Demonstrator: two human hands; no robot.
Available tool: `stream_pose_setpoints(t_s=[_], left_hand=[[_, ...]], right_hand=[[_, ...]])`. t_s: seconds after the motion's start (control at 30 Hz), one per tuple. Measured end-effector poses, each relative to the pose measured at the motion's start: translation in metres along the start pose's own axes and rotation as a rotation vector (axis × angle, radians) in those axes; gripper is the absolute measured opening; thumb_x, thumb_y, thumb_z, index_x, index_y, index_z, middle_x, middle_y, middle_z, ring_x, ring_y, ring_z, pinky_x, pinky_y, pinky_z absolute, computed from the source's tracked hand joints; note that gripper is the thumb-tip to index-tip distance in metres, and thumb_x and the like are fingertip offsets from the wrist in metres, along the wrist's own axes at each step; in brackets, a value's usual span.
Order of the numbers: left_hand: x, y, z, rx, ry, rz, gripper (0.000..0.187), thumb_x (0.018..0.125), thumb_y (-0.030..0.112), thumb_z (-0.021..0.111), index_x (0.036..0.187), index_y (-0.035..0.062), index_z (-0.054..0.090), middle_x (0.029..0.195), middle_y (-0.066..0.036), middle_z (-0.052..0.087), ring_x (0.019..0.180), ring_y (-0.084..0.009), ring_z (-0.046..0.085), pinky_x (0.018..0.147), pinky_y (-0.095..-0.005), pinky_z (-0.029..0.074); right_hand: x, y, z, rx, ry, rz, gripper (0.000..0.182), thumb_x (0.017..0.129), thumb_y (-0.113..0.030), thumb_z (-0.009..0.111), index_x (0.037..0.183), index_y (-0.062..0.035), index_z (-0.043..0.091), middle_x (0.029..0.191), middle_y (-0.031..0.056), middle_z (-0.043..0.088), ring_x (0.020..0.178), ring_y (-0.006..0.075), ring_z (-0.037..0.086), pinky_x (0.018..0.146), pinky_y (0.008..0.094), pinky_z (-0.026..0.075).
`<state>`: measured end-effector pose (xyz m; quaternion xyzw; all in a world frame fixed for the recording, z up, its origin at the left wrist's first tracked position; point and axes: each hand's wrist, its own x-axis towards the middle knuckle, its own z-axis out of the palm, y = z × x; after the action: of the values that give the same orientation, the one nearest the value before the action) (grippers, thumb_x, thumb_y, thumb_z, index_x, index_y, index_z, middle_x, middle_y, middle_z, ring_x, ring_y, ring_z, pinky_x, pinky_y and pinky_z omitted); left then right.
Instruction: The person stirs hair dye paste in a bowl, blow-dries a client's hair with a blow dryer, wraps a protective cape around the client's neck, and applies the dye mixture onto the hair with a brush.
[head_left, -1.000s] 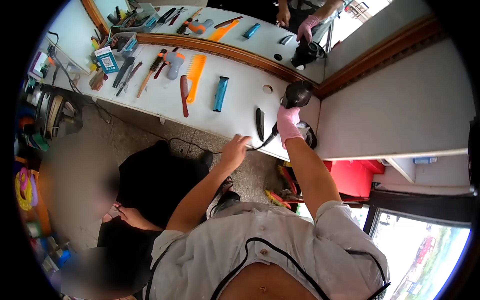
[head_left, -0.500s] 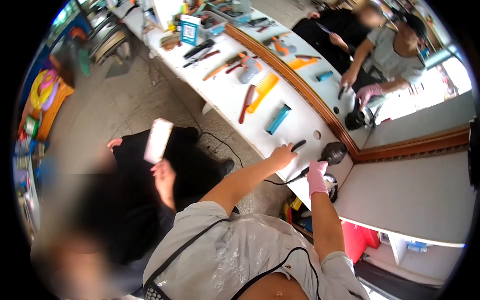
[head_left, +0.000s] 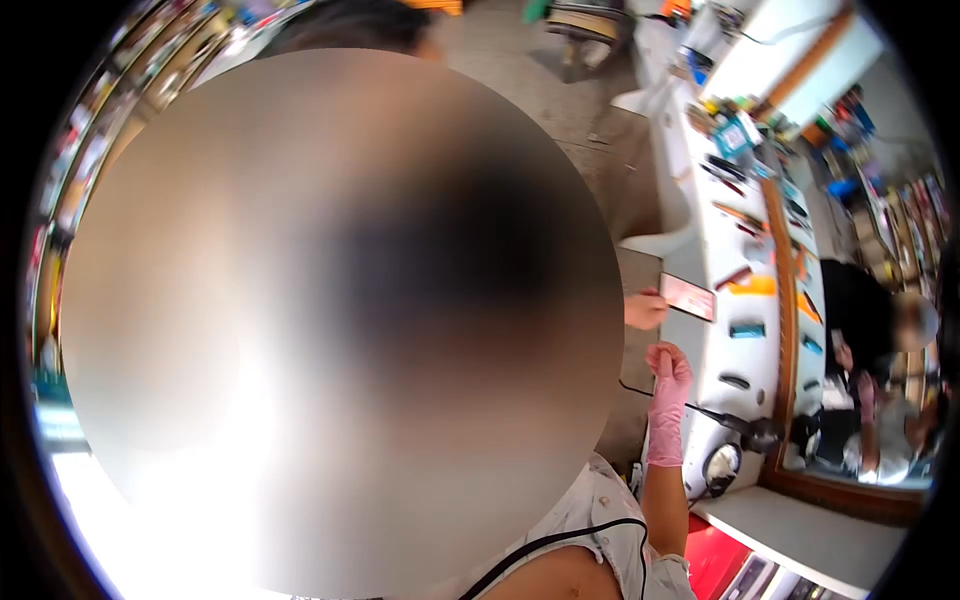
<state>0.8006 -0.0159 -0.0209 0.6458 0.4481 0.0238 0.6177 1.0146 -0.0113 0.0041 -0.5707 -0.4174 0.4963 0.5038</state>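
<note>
Our pink-gloved right hand (head_left: 668, 385), fingers curled, has left the hair dryer (head_left: 762, 434); we cannot tell whether it holds anything. Our left hand has gone from view. Just ahead, another person's hand (head_left: 645, 310) holds a phone (head_left: 688, 297). The dryer lies toward the near, mirror-side corner of the counter (head_left: 740, 357), the black razor (head_left: 735, 381) beyond.

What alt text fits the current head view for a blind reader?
The wearer's pink-gloved right hand is near a phone in another person's hand; whether the gloved grip holds anything is unclear. A blur hides much of the view; a white counter along a mirror bears a teal tool and hair dryer.
</note>
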Motion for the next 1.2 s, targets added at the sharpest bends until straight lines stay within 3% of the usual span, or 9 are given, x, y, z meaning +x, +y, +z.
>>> stream_pose_setpoints(t_s=[0.07,0.13,0.2,0.4,0.6,0.77,0.9,1.0,1.2], left_hand=[[-0.078,-0.031,-0.019,0.126,0.706,0.645,0.018,0.082,0.015,0.057,0.099,0.0073,0.062,0.091,-0.01,0.062,0.082,-0.025,0.062,0.07,-0.0337,0.05],[-0.148,-0.039,-0.05,0.285,0.993,0.51,0.017,0.082,0.009,0.055,0.097,0.0066,0.063,0.086,-0.009,0.061,0.081,-0.0273,0.061,0.071,-0.0334,0.049],[-0.206,-0.041,-0.087,0.338,1.338,0.586,0.01,0.082,0.006,0.054,0.086,0.0037,0.063,0.079,-0.009,0.06,0.076,-0.0246,0.061,0.068,-0.0338,0.049],[-0.295,-0.093,-0.239,0.531,1.755,0.419,0.015,0.076,0.002,0.059,0.091,0.0024,0.058,0.095,-0.01,0.06,0.087,-0.0307,0.054,0.077,-0.0364,0.044],[-0.32,-0.111,-0.323,0.624,1.289,0.596,0.018,0.07,0.01,0.068,0.085,0.007,0.059,0.083,-0.007,0.057,0.083,-0.0267,0.054,0.072,-0.0348,0.046],[-0.32,-0.124,-0.344,0.702,1.051,0.845,0.021,0.072,0.01,0.067,0.091,0.0089,0.059,0.091,-0.004,0.052,0.082,-0.0233,0.056,0.071,-0.0332,0.048],[-0.313,-0.123,-0.349,0.737,0.953,0.893,0.02,0.071,0.01,0.067,0.087,0.0077,0.056,0.089,-0.004,0.048,0.081,-0.021,0.057,0.069,-0.0327,0.048],[-0.306,-0.124,-0.347,0.808,0.917,0.912,0.02,0.071,0.012,0.067,0.084,0.0066,0.053,0.087,-0.005,0.047,0.079,-0.0209,0.058,0.066,-0.0332,0.048],[-0.309,-0.117,-0.335,0.767,0.883,0.82,0.024,0.071,0.016,0.068,0.086,0.0055,0.052,0.087,-0.008,0.049,0.072,-0.0231,0.06,0.058,-0.0339,0.049]], right_hand=[[-0.025,0.003,0.052,0.046,-0.17,0.015,0.014,0.09,-0.011,0.051,0.099,-0.0025,0.058,0.09,0.0065,0.063,0.078,0.0105,0.058,0.074,0.0229,0.047],[-0.052,-0.013,0.102,0.016,-0.281,0.031,0.015,0.09,-0.01,0.051,0.099,-0.0016,0.058,0.09,0.0065,0.063,0.078,0.0105,0.058,0.074,0.0226,0.047],[-0.069,-0.026,0.143,-0.018,-0.375,0.029,0.015,0.09,-0.01,0.05,0.1,-0.0008,0.057,0.091,0.0065,0.063,0.079,0.0105,0.058,0.073,0.0223,0.047],[-0.107,-0.094,0.274,-0.138,-0.582,-0.116,0.019,0.09,-0.005,0.046,0.103,0.0039,0.056,0.094,0.0086,0.062,0.081,0.0119,0.058,0.077,0.0235,0.046],[-0.113,-0.129,0.411,-0.123,-0.505,-0.432,0.017,0.089,-0.003,0.046,0.1,0.0028,0.058,0.092,0.0079,0.062,0.081,0.0116,0.057,0.077,0.0234,0.046],[-0.087,-0.122,0.498,-0.761,0.057,-0.972,0.011,0.085,0.001,0.051,0.092,0.0004,0.059,0.087,0.008,0.061,0.08,0.0178,0.058,0.074,0.0278,0.046],[-0.089,-0.099,0.515,-0.666,0.187,-0.869,0.012,0.084,0.003,0.05,0.092,-0.0014,0.058,0.087,0.0076,0.06,0.081,0.0173,0.057,0.075,0.0274,0.045],[-0.094,-0.093,0.517,-0.136,0.142,-0.682,0.012,0.086,0.003,0.047,0.092,-0.0006,0.057,0.088,0.0061,0.058,0.081,0.0143,0.055,0.075,0.0252,0.045],[-0.104,-0.092,0.519,-0.349,0.34,-0.683,0.014,0.089,0.003,0.042,0.089,0.0004,0.055,0.088,0.0047,0.057,0.074,0.0101,0.053,0.07,0.0226,0.045]])
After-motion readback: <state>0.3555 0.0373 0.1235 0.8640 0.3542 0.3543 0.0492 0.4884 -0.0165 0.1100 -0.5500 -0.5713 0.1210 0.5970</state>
